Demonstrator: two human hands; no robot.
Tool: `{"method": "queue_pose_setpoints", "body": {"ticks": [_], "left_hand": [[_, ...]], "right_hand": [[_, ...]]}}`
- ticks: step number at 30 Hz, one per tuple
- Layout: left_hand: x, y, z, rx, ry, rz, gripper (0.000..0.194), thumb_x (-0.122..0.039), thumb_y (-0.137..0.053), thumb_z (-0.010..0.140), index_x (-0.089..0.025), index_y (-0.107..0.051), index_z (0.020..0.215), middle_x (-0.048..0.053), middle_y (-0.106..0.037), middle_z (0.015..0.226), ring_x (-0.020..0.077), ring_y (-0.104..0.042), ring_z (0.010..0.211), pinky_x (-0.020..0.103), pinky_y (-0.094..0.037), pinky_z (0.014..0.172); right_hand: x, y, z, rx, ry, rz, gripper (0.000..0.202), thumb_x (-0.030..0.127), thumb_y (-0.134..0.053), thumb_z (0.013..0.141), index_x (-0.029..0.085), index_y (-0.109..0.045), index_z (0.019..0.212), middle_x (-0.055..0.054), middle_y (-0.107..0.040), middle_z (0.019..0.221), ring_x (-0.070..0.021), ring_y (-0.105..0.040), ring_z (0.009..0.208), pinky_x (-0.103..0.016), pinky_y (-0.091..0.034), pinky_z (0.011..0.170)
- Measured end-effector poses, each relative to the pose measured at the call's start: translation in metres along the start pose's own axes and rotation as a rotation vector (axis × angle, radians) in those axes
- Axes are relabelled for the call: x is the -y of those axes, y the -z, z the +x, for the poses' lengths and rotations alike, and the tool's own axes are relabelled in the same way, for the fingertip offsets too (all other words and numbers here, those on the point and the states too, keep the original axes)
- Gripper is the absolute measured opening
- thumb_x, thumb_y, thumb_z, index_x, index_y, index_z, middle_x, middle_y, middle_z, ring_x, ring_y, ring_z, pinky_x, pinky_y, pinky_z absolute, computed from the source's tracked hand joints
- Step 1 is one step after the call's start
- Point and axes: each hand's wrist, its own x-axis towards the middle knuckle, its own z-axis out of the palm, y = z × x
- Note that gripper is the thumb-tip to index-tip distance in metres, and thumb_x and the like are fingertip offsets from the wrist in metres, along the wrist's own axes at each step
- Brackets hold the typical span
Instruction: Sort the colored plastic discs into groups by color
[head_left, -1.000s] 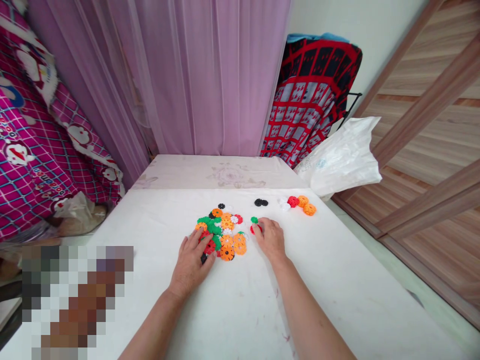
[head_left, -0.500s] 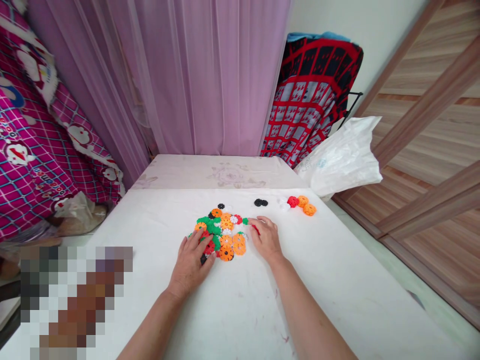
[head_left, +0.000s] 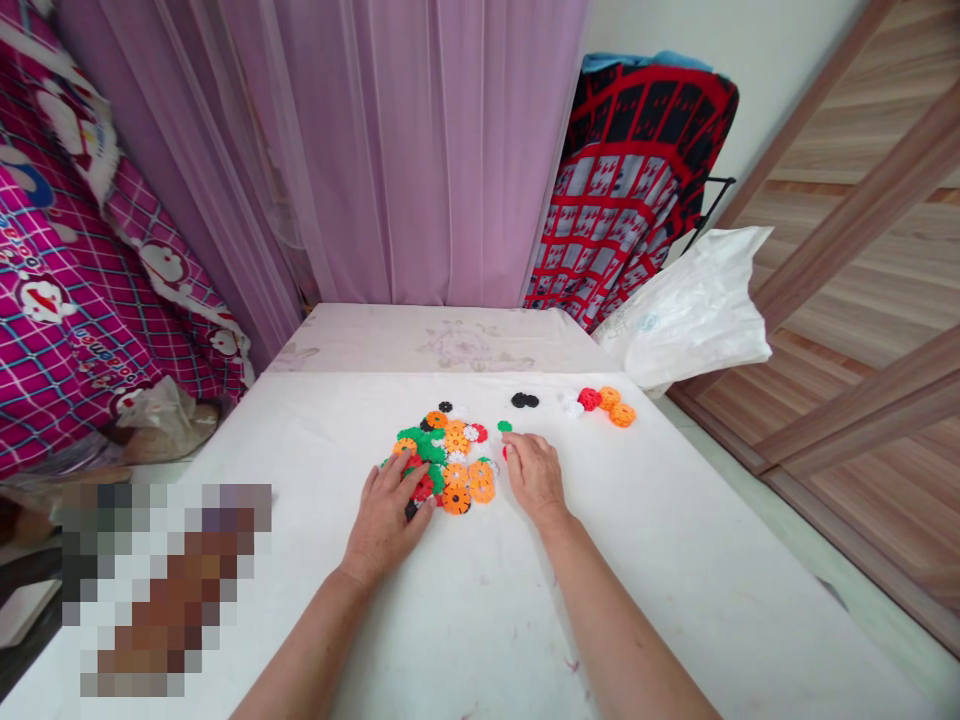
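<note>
A pile of notched plastic discs (head_left: 457, 499) in orange, green, red, white and black lies on the white tabletop. My left hand (head_left: 390, 510) rests on the pile's left side with its fingers spread, covering some red, green and black discs. To the right of the pile is my right hand (head_left: 535, 478), palm down, its fingers slightly bent and reaching over the table. At its fingertips a red disc (head_left: 505, 453) shows in part; the rest is hidden under the fingers. Just beyond those fingertips lies a loose green disc (head_left: 505, 426).
Black discs (head_left: 524, 400) lie behind the pile. Further right sits a small group of white, red and orange discs (head_left: 622, 414). A white plastic bag (head_left: 690, 310) stands at the table's back right corner. A purple curtain (head_left: 405, 150) hangs behind the table (head_left: 465, 620).
The green disc has shifted right and slightly away from the pile. My right fingertips have moved a little over the red disc. My left hand stays on the pile. The view has shifted slightly.
</note>
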Motion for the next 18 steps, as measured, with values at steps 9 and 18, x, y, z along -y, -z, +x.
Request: {"method": "queue_pose_setpoints", "body": {"ticks": [9,18], "left_hand": [[0.0,-0.002,-0.001,-0.013,-0.008,0.003,0.046,-0.042,-0.046,0.09,-0.028,-0.058,0.132,0.01,-0.049,0.147,0.0301,-0.042,0.138,0.057,-0.031,0.113],[0.001,0.0,-0.001,-0.01,-0.016,-0.009,0.047,-0.043,-0.046,0.09,-0.027,-0.058,0.132,0.011,-0.048,0.148,0.0308,-0.043,0.137,0.058,-0.031,0.112]], "right_hand": [[0.024,0.004,-0.022,0.092,0.154,0.079,0.031,0.026,-0.058,0.083,0.021,-0.064,0.114,-0.008,-0.067,0.113,-0.0229,-0.058,0.103,-0.037,-0.047,0.093],[0.034,0.003,-0.017,0.18,0.063,0.073,0.039,0.022,-0.061,0.077,0.023,-0.064,0.117,-0.007,-0.068,0.11,-0.0246,-0.058,0.101,-0.039,-0.047,0.093]]}}
